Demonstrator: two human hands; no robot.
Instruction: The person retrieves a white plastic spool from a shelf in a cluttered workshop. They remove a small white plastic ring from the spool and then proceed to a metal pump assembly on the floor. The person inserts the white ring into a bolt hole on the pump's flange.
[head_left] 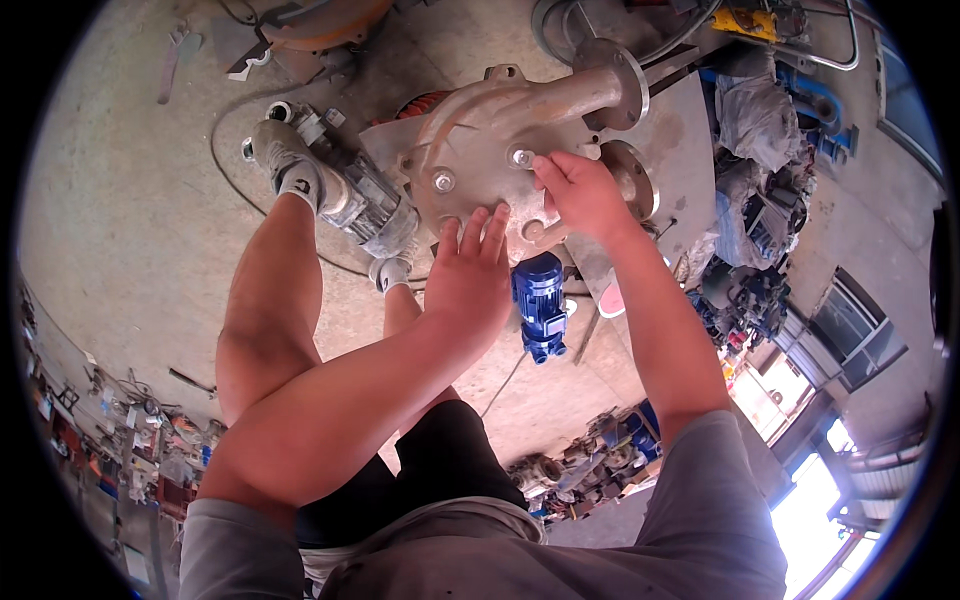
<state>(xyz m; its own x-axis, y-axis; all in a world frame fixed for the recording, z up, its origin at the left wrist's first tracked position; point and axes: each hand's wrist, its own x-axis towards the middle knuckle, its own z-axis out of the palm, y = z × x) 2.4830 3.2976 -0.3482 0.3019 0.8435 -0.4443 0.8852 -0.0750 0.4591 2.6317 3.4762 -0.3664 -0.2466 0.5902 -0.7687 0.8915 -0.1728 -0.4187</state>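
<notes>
A grey cast pump casing (480, 125) with a curved outlet pipe and round flanges lies in front of me. Spread fingers of my left hand (468, 275) rest on its near edge. My right hand (583, 195) is closed, thumb and forefinger pinched together beside a shiny bolt head (521, 157) on the casing's face. What the pinch holds, if anything, is hidden by the fingers. A second shiny bolt head (443, 181) sits to the left. Below my right hand a round boss (533, 230) shows partly.
A grey electric motor (370, 205) lies by my feet, left of the casing. Nearer stands a small blue motor (540, 310). A black cable (222, 150) curves over the concrete floor. Plastic-wrapped goods (758, 120) and heaped parts line the right side; a rusty round part (325, 25) is at far left.
</notes>
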